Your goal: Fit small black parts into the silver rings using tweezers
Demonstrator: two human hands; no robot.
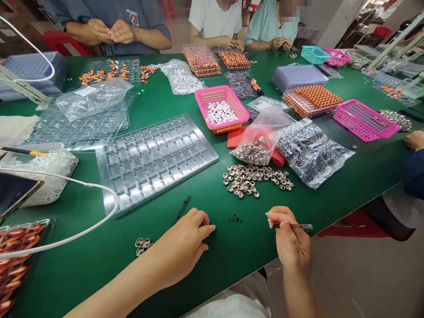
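My left hand is above the green table, fingers bent and apart, with nothing visible between them. Just behind it lies a thin black strip of small parts, and several metal ring-shaped caps sit by its wrist. My right hand is closed round slim metal tweezers, whose back end sticks out to the right; their tips are hidden by the fingers. Between both hands are several tiny black pieces. Farther back spreads a loose pile of metal caps.
A clear compartment tray lies left of centre. Behind the pile are a bag of caps, a silvery plastic bag and a pink basket of white pieces. A white cable loops at left. Several people sit across the table.
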